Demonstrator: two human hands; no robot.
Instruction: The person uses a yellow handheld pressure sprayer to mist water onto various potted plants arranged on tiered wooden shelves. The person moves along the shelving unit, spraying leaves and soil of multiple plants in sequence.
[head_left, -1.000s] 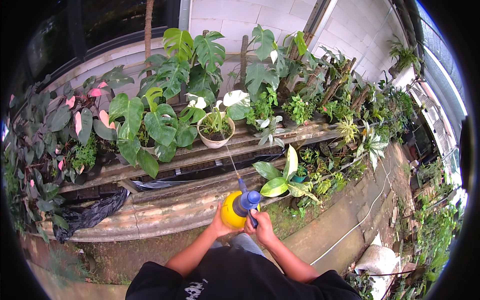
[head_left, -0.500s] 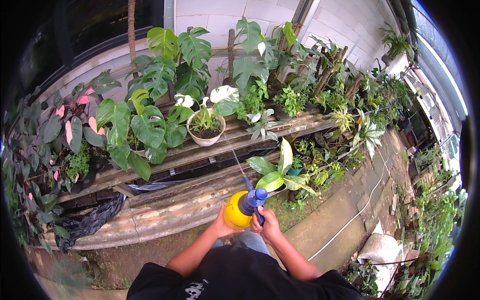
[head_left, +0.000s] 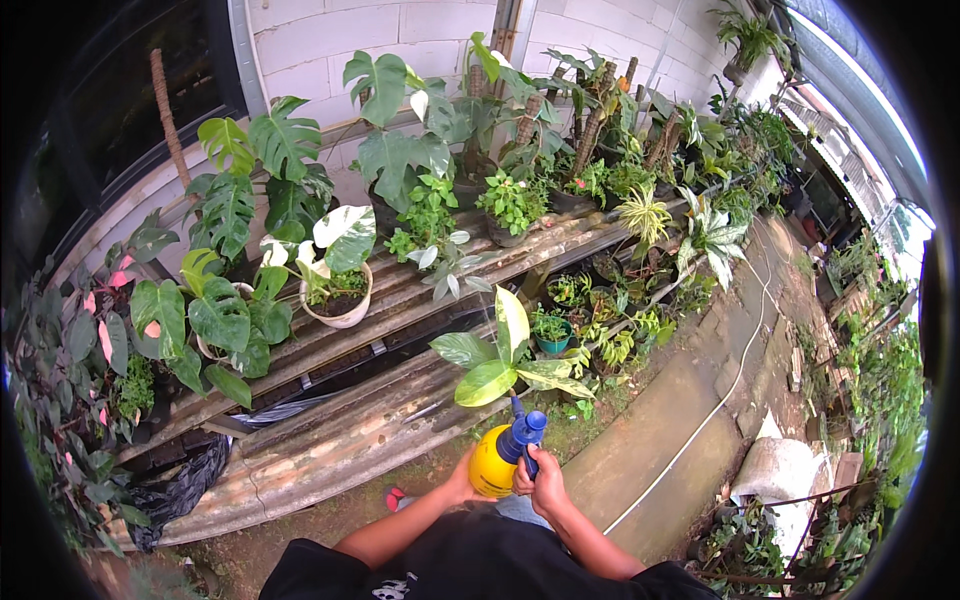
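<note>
Between both hands I hold a pressure sprayer (head_left: 492, 466) with a round yellow tank and a blue pump head. My left hand (head_left: 462, 483) is wrapped round the left side of the tank. The fingers of my right hand (head_left: 543, 482) close on the blue handle. The nozzle points away from me, right below a plant with broad yellow-green variegated leaves (head_left: 486, 382); its tip is partly lost against those leaves. Farther left, a white-leaved plant (head_left: 345, 238) grows in a cream pot (head_left: 345, 316) on the bench.
A corrugated bench (head_left: 330, 440) runs across in front of me, crowded with potted plants. Black plastic sheeting (head_left: 180, 500) hangs at its left end. A small teal pot (head_left: 553, 340) stands beyond the variegated plant. On the right, a pale hose (head_left: 690, 445) lies along the path.
The view has swung right, so the plants sit farther left. The sprayer's nozzle has turned from near the cream pot to the variegated plant. Both hands keep their hold.
</note>
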